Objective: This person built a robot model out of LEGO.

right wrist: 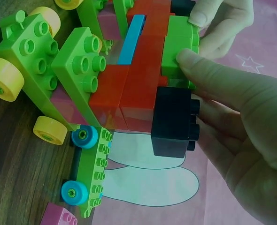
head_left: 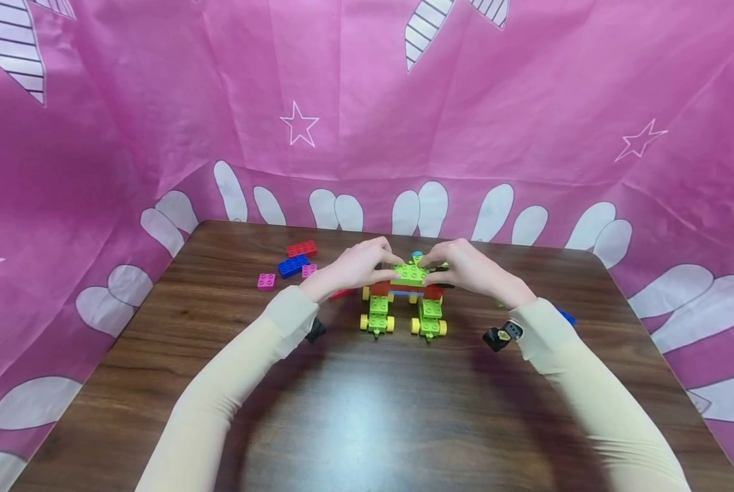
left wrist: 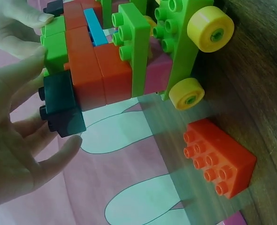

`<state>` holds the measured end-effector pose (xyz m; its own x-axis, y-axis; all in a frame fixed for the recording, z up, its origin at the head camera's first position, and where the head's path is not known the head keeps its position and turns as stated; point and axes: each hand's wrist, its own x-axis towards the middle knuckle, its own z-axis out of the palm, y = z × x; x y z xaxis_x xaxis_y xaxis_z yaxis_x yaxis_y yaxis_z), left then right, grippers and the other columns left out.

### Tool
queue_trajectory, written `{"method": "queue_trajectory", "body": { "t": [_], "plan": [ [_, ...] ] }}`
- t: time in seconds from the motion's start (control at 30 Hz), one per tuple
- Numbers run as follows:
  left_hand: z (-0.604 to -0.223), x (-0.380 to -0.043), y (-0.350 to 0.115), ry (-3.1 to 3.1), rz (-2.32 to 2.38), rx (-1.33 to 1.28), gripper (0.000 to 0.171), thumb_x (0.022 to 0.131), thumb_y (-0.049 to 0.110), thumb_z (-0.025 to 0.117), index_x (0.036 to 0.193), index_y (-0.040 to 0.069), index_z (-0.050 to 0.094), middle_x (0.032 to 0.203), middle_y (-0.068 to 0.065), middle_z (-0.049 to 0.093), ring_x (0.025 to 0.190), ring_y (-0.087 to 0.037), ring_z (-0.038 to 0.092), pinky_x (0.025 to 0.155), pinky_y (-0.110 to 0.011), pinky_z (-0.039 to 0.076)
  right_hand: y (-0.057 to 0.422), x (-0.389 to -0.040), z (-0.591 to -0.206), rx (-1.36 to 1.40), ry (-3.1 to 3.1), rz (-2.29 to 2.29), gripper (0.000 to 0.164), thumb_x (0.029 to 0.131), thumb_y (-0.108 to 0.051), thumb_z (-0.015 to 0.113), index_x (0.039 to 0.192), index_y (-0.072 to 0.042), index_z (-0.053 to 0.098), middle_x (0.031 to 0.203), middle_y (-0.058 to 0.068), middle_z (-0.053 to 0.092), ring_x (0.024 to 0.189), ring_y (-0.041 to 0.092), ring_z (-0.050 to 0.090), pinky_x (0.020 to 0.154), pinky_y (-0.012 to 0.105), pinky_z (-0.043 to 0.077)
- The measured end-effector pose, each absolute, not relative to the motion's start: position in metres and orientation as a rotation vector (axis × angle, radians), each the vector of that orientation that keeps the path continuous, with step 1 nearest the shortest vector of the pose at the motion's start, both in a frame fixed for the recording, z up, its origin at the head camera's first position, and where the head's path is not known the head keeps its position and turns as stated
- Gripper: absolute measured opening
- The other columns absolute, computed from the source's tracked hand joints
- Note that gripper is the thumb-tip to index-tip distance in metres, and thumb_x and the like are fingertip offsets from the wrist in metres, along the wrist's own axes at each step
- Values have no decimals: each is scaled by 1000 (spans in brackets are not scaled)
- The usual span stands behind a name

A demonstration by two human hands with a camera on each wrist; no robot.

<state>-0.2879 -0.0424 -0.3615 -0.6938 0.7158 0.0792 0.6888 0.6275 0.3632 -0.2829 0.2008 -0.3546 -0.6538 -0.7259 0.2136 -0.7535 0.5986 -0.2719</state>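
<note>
A toy-brick vehicle stands on the table between both hands. It has light green wheeled bases with yellow wheels, a red brick body and a thin blue brick across it. Green bricks sit on top, with a black brick at one end and another black brick at the other. My left hand pinches the green bricks from the left, thumb on the near face. From the right, my right hand pinches them likewise. Some fingertips are hidden behind the bricks.
Left of the vehicle lie a red brick, a blue brick and a pink brick. Another red brick lies close by. A green base with blue wheels stands behind the vehicle. A pink curtain borders the table.
</note>
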Motion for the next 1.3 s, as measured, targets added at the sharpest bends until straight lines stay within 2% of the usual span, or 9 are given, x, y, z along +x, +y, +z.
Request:
{"method": "queue_trajectory", "body": {
  "t": [0.1,0.27,0.53,0.77,1.3],
  "plan": [
    [-361,-285,-44,2780,577,1185,35,96,29,66,127,14,69,113,-8,67,91,-17,59,70,-26,48,201,-282,-354,1239,-2759,523,26,79,-18,83,102,-7,78,97,7,78,91,19,74,80,35,60],
    [-360,-283,-45,2814,620,1129,34,92,29,70,123,14,71,115,-5,72,91,-16,65,67,-24,52,200,-281,-352,1224,-2772,524,26,79,-19,83,102,-8,78,98,7,78,92,20,74,81,35,60],
    [-357,-284,-43,2813,572,1133,33,92,28,71,122,13,72,114,-4,73,97,-18,67,76,-33,57,201,-282,-353,1289,-2727,498,25,79,-18,83,101,-9,78,96,5,78,90,18,73,80,35,60],
    [-360,-286,-45,2800,599,1130,35,92,29,70,123,13,71,116,-5,72,101,-19,67,80,-31,57,201,-285,-354,1280,-2732,492,28,79,-20,83,103,-8,78,97,6,78,90,19,73,80,36,60],
    [-363,-286,-52,2809,682,1169,36,92,30,71,122,12,72,117,-4,73,108,-17,67,94,-34,56,204,-276,-358,1205,-2725,508,32,81,-22,82,109,-7,76,105,8,77,100,23,71,88,41,57]
  ]
}}
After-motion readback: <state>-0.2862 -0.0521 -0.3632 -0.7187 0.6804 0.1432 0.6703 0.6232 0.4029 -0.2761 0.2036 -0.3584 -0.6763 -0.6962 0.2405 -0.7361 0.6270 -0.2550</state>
